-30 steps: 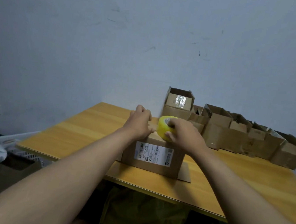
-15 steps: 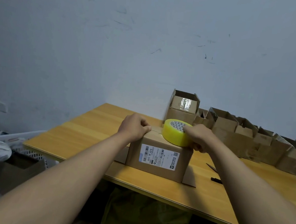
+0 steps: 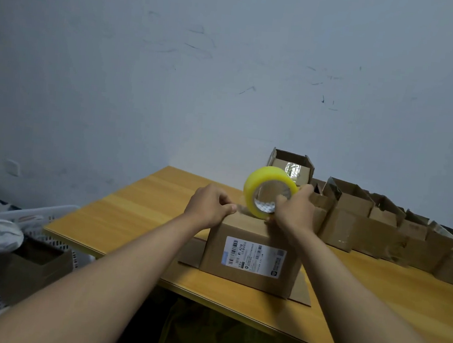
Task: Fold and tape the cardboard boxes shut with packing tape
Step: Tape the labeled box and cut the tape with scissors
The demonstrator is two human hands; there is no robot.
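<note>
Head view: the labelled box (image 3: 250,253) is seated at table (image 3: 131,211) centre; its top-left edge is pinched by the left hand (image 3: 210,207), the tape roll (image 3: 268,192) gripped upright at one o'clock by the right hand (image 3: 296,209). Slack tension could wrinkle the strip.

A second ago the yellow tape roll (image 3: 269,192) sat low against the far top edge of the labelled box (image 3: 251,253), mostly hidden under the right hand (image 3: 295,210). Half a second ago it lay tilted on the top of the box, at its right. Now the right hand has lifted it and stood it on edge above the top of the box, its open core turned toward the camera, with fingers hooked inside the core. The left hand (image 3: 209,206) has gone from lying curled over the far left edge to pinching at the top near the roll's base.
</note>
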